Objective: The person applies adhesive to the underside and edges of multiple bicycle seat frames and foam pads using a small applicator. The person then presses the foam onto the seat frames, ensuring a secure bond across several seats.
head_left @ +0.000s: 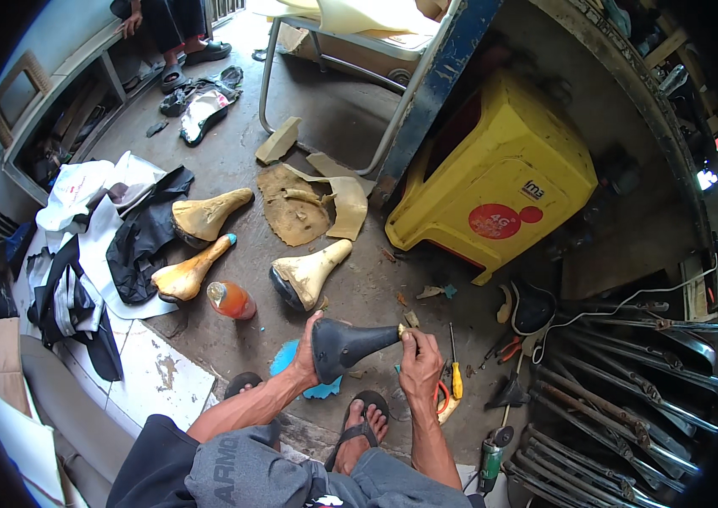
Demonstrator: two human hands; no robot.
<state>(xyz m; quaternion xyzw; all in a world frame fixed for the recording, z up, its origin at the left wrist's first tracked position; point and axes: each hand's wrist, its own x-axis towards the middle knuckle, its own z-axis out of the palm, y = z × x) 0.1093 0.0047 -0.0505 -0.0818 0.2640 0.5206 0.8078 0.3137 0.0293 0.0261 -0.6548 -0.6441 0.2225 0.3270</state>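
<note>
A: What is in hand here?

B: A bare black saddle shell (343, 345), held just above the concrete floor (359, 288), close to the person's sandalled feet. The left hand (306, 356) is clasped around its wide rear end; the right hand (420, 362) pinches the narrow nose between thumb and fingertips.

A: How far along does the work look?

B: I'd judge it partway. This shell is stripped: no padding or cover on it. On the floor ahead lie three saddles with tan foam still showing: the foam saddle nearest the feet (308, 273), a second one (188, 273) to the left beside an orange bottle (231, 300), and a third one (206, 214) beyond that. Torn foam pieces (308, 203) lie further out, and black cover material (143, 237) is heaped at the left. So stripping seems done on at least one, with others left.

A: And the arms?

B: Both forearms come in from the lower edge, the left one bent across the knee, the right one running almost straight up. The hands sit at either end of the shell, holding it roughly level, nose to the right.

A: Tools nearby?

B: A yellow-handled screwdriver (455, 372) lies on the floor just right of the right hand, and a yellow plastic bin (503, 186) rests on its side further off.
</note>
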